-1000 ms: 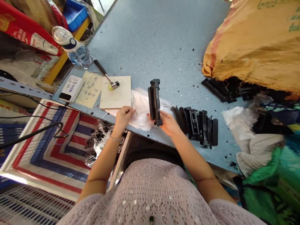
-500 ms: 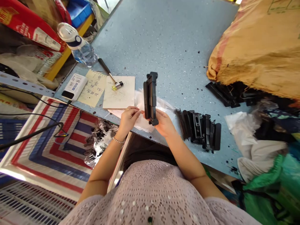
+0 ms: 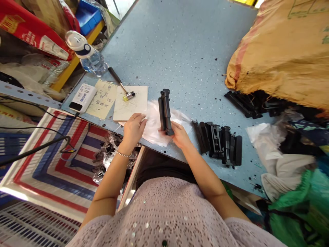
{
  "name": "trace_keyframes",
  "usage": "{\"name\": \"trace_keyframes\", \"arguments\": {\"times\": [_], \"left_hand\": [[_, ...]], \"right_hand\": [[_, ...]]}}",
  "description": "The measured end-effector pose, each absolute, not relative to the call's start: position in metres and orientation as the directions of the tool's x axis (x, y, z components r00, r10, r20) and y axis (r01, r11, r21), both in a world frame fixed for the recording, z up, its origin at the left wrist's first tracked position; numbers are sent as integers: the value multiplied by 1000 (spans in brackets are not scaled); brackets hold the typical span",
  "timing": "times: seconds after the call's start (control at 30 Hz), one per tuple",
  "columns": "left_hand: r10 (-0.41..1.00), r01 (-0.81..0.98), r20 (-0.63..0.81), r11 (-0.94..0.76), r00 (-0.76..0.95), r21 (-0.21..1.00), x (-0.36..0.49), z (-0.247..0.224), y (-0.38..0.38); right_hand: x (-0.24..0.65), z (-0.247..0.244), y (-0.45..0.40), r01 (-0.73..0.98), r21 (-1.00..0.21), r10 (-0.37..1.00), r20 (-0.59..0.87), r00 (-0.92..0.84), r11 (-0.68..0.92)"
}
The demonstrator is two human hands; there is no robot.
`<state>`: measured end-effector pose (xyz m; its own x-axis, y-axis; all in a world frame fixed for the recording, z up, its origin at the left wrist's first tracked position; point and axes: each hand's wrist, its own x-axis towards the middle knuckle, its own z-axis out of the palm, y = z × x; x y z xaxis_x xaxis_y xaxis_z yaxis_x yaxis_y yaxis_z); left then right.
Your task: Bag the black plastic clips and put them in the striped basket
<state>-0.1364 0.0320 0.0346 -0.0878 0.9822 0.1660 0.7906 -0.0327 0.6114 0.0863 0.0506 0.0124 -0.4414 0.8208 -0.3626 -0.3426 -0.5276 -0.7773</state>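
A long black plastic part [image 3: 166, 111] with a ribbed, stepped body stands tilted above the table's front edge. My right hand [image 3: 180, 135] is closed around its lower end, with some of the fingers hidden behind it. To the left, my left hand [image 3: 134, 130] is apart from the part, fingers curled and the thumb close to them; anything in that pinch is too small or hidden to make out. Beneath both hands lies a crumpled white plastic bag [image 3: 153, 128]. Several similar black parts [image 3: 217, 142] lie in a row to the right.
On the left are a hammer [image 3: 118, 77], a pale square board [image 3: 138, 97], a handwritten note [image 3: 101, 96], a white box-shaped device [image 3: 83, 97] and a water bottle [image 3: 89, 60]. A striped basket [image 3: 48, 168] stands below. An orange sack [image 3: 280, 55] spills black parts at the right.
My left hand has drawn away from the black part, to the left and slightly toward me. My right hand still holds the part, which has dipped a little.
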Motion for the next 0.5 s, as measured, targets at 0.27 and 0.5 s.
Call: {"name": "trace_keyframes", "arguments": {"times": [0.27,0.5], "left_hand": [[971,725,207,-227,119,651,-136,32,14],[808,543,269,-560,524,626,-82,41,-35]], "right_hand": [[108,-12,16,-223,-412,413,-464,-784,-884],[96,3,14,-191,-732,720,-524,-456,-654]]}}
